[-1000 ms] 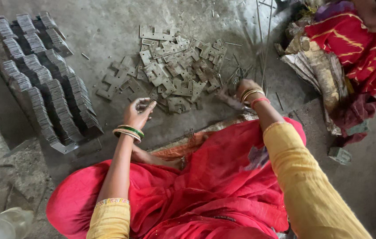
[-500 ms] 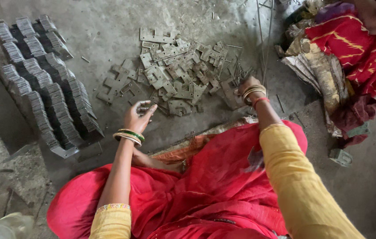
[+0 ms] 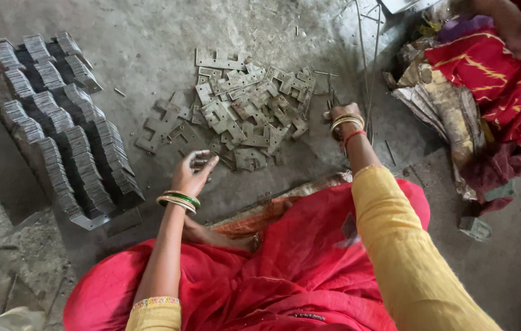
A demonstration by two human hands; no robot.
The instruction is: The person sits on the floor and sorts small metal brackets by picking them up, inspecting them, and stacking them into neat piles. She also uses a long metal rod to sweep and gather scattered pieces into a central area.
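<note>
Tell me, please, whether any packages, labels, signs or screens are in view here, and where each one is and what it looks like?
None that can be told: no package, label, sign or screen shows.
What does show: loose grey metal plates heaped on the floor ahead of both hands, and stacked rows of plates on the left.
Worn, folded sacking lies at the right; no print is discernible on it.

Dull metal on rough concrete, bright cloth around it.

The loose hinge plates (image 3: 245, 113) are flat grey metal, matt and slightly tarnished; the stacked plates (image 3: 67, 132) look the same, edges faintly shiny. The floor (image 3: 144, 43) is rough, dusty concrete. The red garment (image 3: 260, 276) is soft, matt cloth, the yellow sleeve (image 3: 407, 257) likewise. Bangles (image 3: 178, 201) at the left wrist shine glossy green and gold.
</note>
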